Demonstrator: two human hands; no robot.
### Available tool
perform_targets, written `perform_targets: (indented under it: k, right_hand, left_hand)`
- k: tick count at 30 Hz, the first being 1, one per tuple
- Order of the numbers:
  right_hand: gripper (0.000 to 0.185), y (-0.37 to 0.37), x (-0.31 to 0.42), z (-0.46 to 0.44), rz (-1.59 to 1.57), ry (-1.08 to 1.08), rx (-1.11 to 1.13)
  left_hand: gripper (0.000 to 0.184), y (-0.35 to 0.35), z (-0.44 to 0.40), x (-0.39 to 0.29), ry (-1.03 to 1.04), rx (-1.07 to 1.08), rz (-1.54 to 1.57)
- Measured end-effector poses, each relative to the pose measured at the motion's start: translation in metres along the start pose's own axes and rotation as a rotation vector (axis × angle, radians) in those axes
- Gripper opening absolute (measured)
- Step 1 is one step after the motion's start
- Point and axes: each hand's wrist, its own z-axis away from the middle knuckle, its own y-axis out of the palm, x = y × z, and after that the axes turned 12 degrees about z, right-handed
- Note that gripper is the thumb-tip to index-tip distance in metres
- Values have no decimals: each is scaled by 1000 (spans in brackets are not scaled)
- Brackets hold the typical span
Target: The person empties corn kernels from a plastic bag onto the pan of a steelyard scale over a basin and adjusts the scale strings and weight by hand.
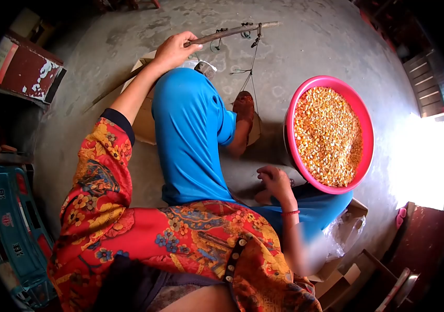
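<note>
My left hand [175, 51] is closed around the wooden beam of a steelyard balance [232, 33]. Metal hooks [258, 35] and cords [252, 65] hang from the beam's right end, the cords running down beside my foot [243, 106]. A dark lump [205, 69], perhaps the weight, shows just beyond my blue-trousered knee. My right hand [278, 184], with a red bracelet at the wrist, hovers over my lap with loosely bent fingers and nothing visible in them. To its upper right stands a pink basin [370, 127] full of yellow corn kernels [327, 135].
Flattened cardboard [144, 122] lies on the concrete floor under my raised knee. A cardboard box [356, 209] with clear plastic [344, 234] sits at lower right. A green plastic rack-like object [14, 223] stands at left, and a dark red cabinet [27, 67] at upper left.
</note>
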Motion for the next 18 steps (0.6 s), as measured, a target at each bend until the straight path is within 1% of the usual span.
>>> perform_targets:
  k: [1, 3, 5, 7, 8, 10, 12, 14, 15, 17, 18]
  right_hand:
    - [17, 1, -2, 3, -14, 55, 13]
    - [18, -2, -5, 8, 41, 60, -2]
    - [18, -4, -7, 14, 97, 63, -5]
    - [18, -5, -6, 16, 156, 25, -49]
    - [18, -3, -8, 18, 158, 20, -46]
    - [18, 1, -12, 19, 93, 86, -1]
    - [18, 2, -9, 23, 96, 46, -8]
    - [19, 3, -11, 23, 90, 0, -35]
    - [19, 0, -9, 23, 100, -7, -41]
    - [19, -7, -7, 23, 41, 31, -53]
    - [17, -6, -18, 19, -25, 0, -68]
  left_hand:
    - [32, 3, 1, 1, 5, -7, 36]
    - [32, 6, -1, -4, 23, -16, 83]
    - [32, 6, 2, -11, -70, 8, 98]
    - [30, 3, 4, -20, -70, -5, 75]
    - [29, 2, 6, -21, -76, -13, 51]
    - [29, 0, 2, -12, -92, -30, 44]
    - [29, -3, -5, -7, -108, -51, 41]
    - [29, -5, -19, -7, -30, -114, 41]
    - [29, -7, -27, -11, -24, -126, 45]
    - [29, -16, -44, -20, 33, -179, 29]
    - [36, -24, -53, -23, 43, -206, 39]
